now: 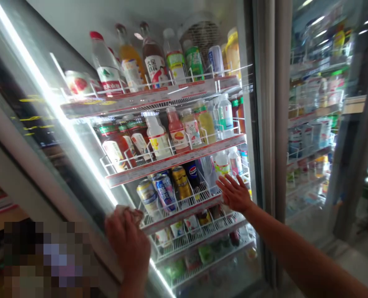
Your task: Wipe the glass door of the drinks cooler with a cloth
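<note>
My left hand (129, 240) is closed around a crumpled pale cloth (119, 209), held up at the left side of a drinks fridge's glass door (239, 271). Some of the cloth is hidden by my fingers. My right hand (235, 194) has its fingers spread, palm toward the glass, at the right end of the middle shelf; it appears to rest on the door. Behind the glass, closest to my hands, stand drink cans (164, 192) and a dark Pepsi bottle (192, 173).
Upper shelves hold several bottles, among them a red-capped one (106, 66) and a pink one (176, 130). A bright light strip (47, 87) runs down the left. A metal frame (273, 136) separates another stocked fridge (311, 103) on the right. A blurred-out patch covers the lower left.
</note>
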Demonstrator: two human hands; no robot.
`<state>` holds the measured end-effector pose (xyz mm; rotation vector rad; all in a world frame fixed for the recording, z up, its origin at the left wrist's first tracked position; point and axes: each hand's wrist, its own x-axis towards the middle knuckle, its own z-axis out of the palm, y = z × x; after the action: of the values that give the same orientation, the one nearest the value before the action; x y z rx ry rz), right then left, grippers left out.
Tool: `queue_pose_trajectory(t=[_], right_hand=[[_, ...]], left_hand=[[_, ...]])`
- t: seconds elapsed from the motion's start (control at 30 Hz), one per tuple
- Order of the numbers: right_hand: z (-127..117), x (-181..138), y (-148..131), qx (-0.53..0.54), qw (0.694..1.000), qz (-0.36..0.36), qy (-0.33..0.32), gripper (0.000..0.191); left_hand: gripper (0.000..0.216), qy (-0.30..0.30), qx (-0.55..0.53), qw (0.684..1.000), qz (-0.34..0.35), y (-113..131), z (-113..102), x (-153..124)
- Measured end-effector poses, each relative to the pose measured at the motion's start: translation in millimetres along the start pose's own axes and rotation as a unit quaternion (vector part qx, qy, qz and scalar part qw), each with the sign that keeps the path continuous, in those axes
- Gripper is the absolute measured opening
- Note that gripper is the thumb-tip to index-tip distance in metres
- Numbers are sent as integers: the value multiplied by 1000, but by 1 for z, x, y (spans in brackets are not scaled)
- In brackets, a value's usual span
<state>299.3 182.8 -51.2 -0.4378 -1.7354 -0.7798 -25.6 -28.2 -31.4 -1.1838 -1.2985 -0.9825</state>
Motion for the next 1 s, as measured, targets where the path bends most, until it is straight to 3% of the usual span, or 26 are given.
queue_pose_trajectory(t=[0.07, 0.13, 0.33, 0.4, 0.57, 0.77, 1.0], right_hand=[[0, 0, 0, 1, 1000, 2, -1, 68], [0, -1, -1, 4, 1000, 6, -3, 68], [0, 0, -1, 2, 1000, 1, 1, 71], [-1, 0, -1, 1, 1000, -2, -1, 72], [-1, -2, 0, -2, 1000, -3, -1, 71], [3, -5, 1, -5, 1000, -5, -8, 70], [2, -4, 0, -4, 1000, -2, -7, 63]], left_hand=[[73, 24, 5, 1000, -4, -9, 0, 20], [69, 28, -7, 999, -17, -10, -1, 19], [73, -45, -47, 997, -36, 11, -5, -54], [74, -44, -45, 998, -27, 6, -5, -46], [74, 21, -10, 1000, 4, -6, -2, 10], [79, -38, -13, 997, 59, 24, 2, -22], [75, 27, -31, 999, 33, 21, 7, 32]])
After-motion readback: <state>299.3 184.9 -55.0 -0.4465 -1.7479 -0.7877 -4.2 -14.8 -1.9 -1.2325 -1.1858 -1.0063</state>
